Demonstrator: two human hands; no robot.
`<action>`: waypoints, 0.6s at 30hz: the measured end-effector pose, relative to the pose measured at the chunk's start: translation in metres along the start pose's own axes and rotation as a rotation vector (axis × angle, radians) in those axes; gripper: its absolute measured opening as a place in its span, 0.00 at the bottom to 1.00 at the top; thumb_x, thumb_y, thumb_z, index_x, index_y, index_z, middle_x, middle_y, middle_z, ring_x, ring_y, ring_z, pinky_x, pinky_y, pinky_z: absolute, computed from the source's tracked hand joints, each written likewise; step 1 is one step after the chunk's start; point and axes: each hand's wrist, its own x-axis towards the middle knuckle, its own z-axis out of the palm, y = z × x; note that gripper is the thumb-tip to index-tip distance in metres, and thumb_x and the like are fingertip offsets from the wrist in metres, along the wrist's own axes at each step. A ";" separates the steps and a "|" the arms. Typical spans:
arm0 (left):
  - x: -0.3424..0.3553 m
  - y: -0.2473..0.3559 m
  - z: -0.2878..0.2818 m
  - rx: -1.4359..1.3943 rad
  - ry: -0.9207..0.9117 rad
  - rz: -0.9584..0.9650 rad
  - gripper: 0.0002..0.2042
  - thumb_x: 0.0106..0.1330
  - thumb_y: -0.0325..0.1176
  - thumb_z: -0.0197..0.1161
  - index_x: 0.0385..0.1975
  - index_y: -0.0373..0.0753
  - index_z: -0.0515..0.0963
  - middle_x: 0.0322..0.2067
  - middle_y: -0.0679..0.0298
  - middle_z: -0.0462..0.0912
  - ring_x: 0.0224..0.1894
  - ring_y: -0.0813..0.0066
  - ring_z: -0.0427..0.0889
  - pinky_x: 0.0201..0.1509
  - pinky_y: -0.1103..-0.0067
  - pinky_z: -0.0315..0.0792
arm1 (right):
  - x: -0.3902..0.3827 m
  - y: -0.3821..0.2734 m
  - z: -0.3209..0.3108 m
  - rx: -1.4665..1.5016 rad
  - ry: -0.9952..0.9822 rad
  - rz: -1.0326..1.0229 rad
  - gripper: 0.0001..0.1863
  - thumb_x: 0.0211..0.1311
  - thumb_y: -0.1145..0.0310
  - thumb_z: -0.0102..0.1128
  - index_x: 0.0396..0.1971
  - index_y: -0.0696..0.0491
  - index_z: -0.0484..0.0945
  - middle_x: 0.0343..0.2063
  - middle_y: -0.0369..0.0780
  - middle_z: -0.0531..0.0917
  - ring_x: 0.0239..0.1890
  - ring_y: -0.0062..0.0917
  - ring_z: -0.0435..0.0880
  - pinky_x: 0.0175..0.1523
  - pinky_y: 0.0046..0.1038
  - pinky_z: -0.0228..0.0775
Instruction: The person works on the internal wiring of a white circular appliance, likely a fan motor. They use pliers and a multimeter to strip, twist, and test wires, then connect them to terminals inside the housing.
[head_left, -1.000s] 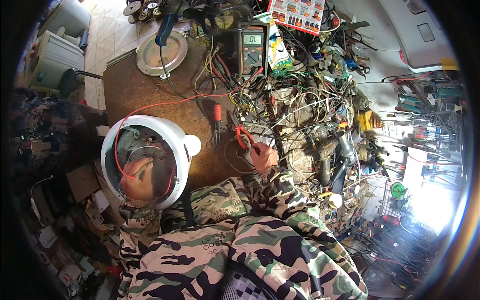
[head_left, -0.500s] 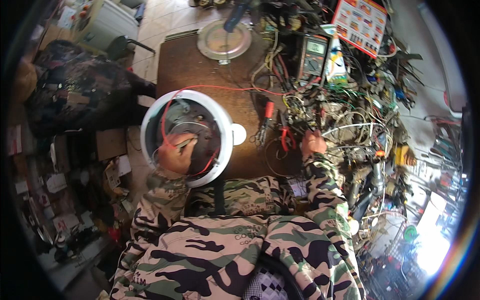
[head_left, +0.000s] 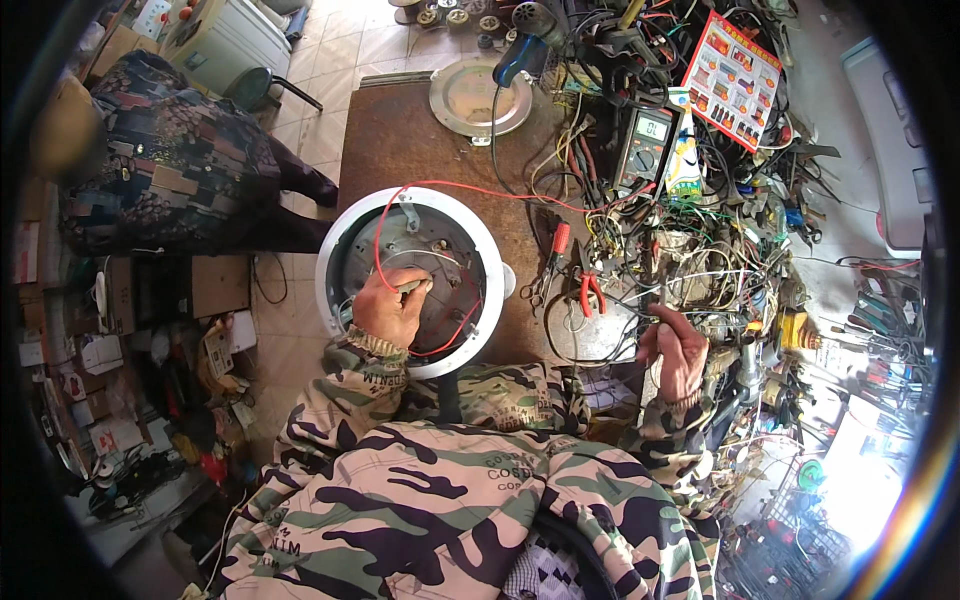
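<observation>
Two bare hands in play here, and the left hand [head_left: 390, 308] is down inside the white round housing [head_left: 486, 222], which sits open side up at the near left of the surface [head_left: 385, 140]. Its thumb and fingers pinch a small greyish piece [head_left: 410, 287], and a red lead [head_left: 500, 192] arcs over the rim to meet them, from beside the multimeter [head_left: 640, 150]. Over to the right hand [head_left: 675, 352]: fingers half curled, up against the tangle of cables [head_left: 695, 275], and whether they grip anything, I cannot tell! Between the hands lie red-handled pliers [head_left: 592, 294] and scissors [head_left: 540, 290]; at the far edge, a round metal disc [head_left: 478, 98].
</observation>
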 end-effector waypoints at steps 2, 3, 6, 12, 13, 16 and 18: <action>0.007 0.000 0.000 0.008 -0.022 0.007 0.08 0.61 0.32 0.74 0.38 0.41 0.87 0.35 0.54 0.87 0.40 0.52 0.87 0.43 0.66 0.80 | -0.013 -0.029 0.023 0.220 0.037 -0.140 0.21 0.73 0.71 0.51 0.61 0.66 0.74 0.31 0.42 0.85 0.35 0.26 0.87 0.40 0.24 0.78; 0.010 0.000 0.001 0.014 -0.034 0.020 0.08 0.61 0.32 0.74 0.39 0.42 0.87 0.35 0.54 0.87 0.40 0.52 0.87 0.43 0.66 0.80 | -0.017 -0.042 0.039 0.290 0.079 -0.218 0.20 0.71 0.74 0.53 0.60 0.66 0.73 0.32 0.43 0.86 0.37 0.27 0.88 0.43 0.25 0.79; 0.014 0.008 -0.004 0.059 -0.068 0.020 0.09 0.60 0.32 0.73 0.40 0.42 0.87 0.36 0.54 0.87 0.40 0.51 0.87 0.45 0.65 0.81 | -0.019 -0.046 0.073 0.216 0.236 -0.400 0.16 0.65 0.82 0.58 0.52 0.62 0.73 0.33 0.44 0.87 0.38 0.28 0.88 0.47 0.28 0.79; 0.012 0.009 -0.010 0.051 -0.069 0.061 0.08 0.60 0.31 0.72 0.39 0.44 0.86 0.36 0.58 0.87 0.43 0.55 0.86 0.45 0.66 0.81 | -0.026 -0.051 0.130 -0.066 0.377 -0.624 0.17 0.75 0.59 0.57 0.45 0.61 0.78 0.28 0.44 0.86 0.29 0.25 0.86 0.36 0.26 0.78; 0.013 0.009 -0.009 0.044 -0.074 0.073 0.08 0.60 0.31 0.72 0.39 0.44 0.86 0.36 0.58 0.88 0.43 0.55 0.86 0.45 0.66 0.81 | -0.029 -0.056 0.135 -0.076 0.352 -0.625 0.22 0.77 0.55 0.54 0.48 0.62 0.80 0.29 0.44 0.87 0.29 0.25 0.86 0.36 0.26 0.77; 0.013 0.004 -0.007 0.028 -0.059 0.137 0.09 0.59 0.31 0.72 0.39 0.45 0.86 0.36 0.59 0.88 0.42 0.55 0.86 0.43 0.66 0.81 | -0.031 -0.071 0.154 -0.079 0.217 -0.559 0.23 0.78 0.57 0.52 0.55 0.63 0.80 0.37 0.48 0.88 0.34 0.28 0.88 0.43 0.28 0.80; 0.013 0.003 -0.009 0.031 -0.057 0.154 0.09 0.59 0.31 0.72 0.39 0.45 0.86 0.36 0.59 0.88 0.42 0.55 0.86 0.43 0.66 0.81 | -0.032 -0.067 0.169 -0.039 0.149 -0.462 0.15 0.73 0.71 0.56 0.53 0.61 0.82 0.41 0.48 0.88 0.39 0.29 0.89 0.47 0.30 0.81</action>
